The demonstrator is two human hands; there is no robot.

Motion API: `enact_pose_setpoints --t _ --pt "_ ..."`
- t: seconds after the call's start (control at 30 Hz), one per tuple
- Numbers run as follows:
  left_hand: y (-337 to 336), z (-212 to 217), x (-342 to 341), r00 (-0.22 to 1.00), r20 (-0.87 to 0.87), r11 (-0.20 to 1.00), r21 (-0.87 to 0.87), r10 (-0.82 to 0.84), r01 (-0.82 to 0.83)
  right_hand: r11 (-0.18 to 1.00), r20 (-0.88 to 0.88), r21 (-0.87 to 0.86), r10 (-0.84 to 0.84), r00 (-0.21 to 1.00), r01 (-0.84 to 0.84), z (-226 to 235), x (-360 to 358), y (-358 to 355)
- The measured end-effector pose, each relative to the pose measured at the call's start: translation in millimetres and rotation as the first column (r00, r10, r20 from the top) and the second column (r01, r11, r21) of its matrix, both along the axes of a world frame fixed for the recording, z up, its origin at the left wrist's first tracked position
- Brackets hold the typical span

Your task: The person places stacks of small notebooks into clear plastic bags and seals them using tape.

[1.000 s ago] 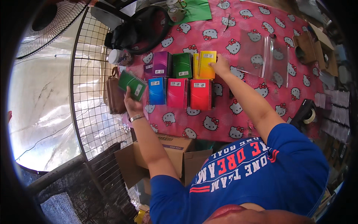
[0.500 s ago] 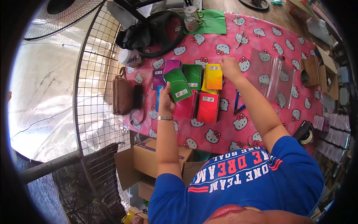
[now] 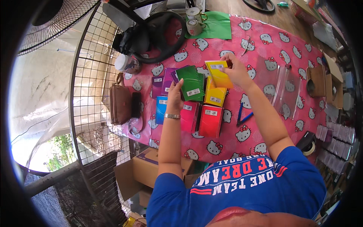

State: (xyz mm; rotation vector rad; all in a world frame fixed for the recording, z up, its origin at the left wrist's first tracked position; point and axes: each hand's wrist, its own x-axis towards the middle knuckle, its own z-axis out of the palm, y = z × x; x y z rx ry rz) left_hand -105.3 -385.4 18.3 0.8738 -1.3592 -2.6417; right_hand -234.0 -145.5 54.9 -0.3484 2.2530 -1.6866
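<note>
While the right hand pinches a yellow notebook near its top right corner, perhaps to leave its cover clear, the left hand grips a green notebook by its left edge. Both sit over other notebooks, seemingly grouped by colour, on the pink tablecloth. We cannot see the left fingers underneath.

A yellow spiral notebook tilts just right of a green spiral notebook.
</note>
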Motion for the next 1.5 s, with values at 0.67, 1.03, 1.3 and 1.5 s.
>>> enact_pose_setpoints --t 0.67,1.03,1.3,1.5 --pt "-226 -121 18 0.780 0.508 -0.072 -0.820 0.366 0.568 0.838 0.436 -0.536 0.169 0.884 0.104 33 20 -1" --pt "-109 39 -32 0.983 -0.180 0.648 -0.745 0.031 -0.157 0.874 0.409 -0.425 -0.047 0.911 0.236 42 37 86" --pt "-30 26 -5 0.831 0.491 -0.117 -0.838 0.263 0.532 0.857 0.401 -0.493 0.071 0.913 0.150 48 75 56" --pt "61 72 71 0.945 -0.225 0.971 -0.041 -0.238 0.234 0.906 0.265 -0.421 0.170 0.949 -0.045 54 132 0"
